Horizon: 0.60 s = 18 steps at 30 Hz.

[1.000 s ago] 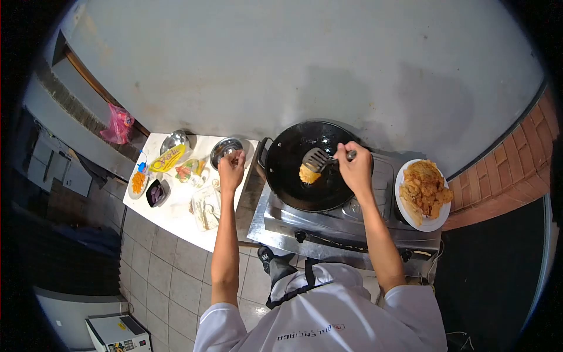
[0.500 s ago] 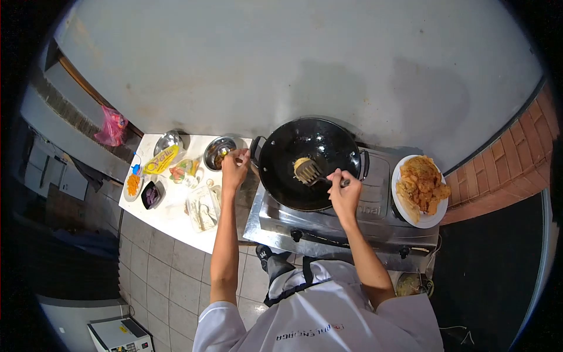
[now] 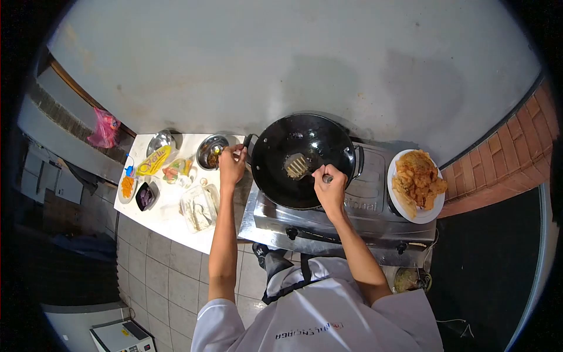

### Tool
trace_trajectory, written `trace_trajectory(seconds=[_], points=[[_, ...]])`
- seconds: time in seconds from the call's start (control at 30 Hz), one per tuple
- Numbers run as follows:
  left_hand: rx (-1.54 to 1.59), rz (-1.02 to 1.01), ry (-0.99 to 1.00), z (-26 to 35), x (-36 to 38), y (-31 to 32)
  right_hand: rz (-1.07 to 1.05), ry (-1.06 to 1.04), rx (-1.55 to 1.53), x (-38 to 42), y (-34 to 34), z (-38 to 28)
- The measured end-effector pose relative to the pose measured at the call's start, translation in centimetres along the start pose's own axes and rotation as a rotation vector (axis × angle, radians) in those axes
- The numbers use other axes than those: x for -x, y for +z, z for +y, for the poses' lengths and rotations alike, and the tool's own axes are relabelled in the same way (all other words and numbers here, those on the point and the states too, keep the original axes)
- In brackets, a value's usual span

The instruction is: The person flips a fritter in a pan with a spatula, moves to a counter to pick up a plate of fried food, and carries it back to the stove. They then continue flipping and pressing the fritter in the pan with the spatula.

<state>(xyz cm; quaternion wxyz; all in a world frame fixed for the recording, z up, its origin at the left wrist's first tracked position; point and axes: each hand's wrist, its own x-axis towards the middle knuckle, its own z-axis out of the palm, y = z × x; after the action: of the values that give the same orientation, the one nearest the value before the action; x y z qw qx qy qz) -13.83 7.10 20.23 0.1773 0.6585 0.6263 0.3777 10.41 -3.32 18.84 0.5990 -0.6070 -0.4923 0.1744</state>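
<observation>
My right hand (image 3: pixel 330 186) is closed round the handle of a slotted turner (image 3: pixel 299 166). Its slotted head is down in a black wok (image 3: pixel 302 126), over a small pale piece of food that it mostly hides. The wok sits on a steel gas stove (image 3: pixel 363 202). Between the wok's left handle and a metal bowl (image 3: pixel 206 148), my left hand (image 3: pixel 233 167) has its fingers pinched together. Whatever is between those fingers is too small to make out. Some dark yellowish contents show in the bowl.
A white plate (image 3: pixel 394 196) of fried food stands right of the wok. The white table (image 3: pixel 167 226) at left bears a plastic tub (image 3: pixel 198 208), a yellow packet (image 3: pixel 153 161), a dark bowl (image 3: pixel 146 196) and a plate of orange pieces (image 3: pixel 126 188). A brick wall borders the right.
The turner and my right hand have moved slightly left and down in the wok, and the turner's head now covers more of the pale food. My left hand stays near the metal bowl.
</observation>
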Motion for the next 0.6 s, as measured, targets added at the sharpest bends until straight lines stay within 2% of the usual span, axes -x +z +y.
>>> trace_trajectory(seconds=[0.1,0.43,0.5,0.6], points=[[-0.035,0.039,0.043,-0.7,-0.2,0.4,-0.020,-0.080,0.001,-0.3,0.1,0.2],[0.005,0.029,0.017,-0.8,-0.1,0.5,-0.104,-0.036,0.012,-1.1,-0.6,-0.9],[0.016,0.047,0.010,-0.8,0.0,0.6,-0.138,-0.057,0.120,-1.3,-0.9,-1.7],[-0.011,0.072,0.050,-0.9,0.1,0.7,-0.139,-0.050,0.040,-1.5,-0.8,-1.2]])
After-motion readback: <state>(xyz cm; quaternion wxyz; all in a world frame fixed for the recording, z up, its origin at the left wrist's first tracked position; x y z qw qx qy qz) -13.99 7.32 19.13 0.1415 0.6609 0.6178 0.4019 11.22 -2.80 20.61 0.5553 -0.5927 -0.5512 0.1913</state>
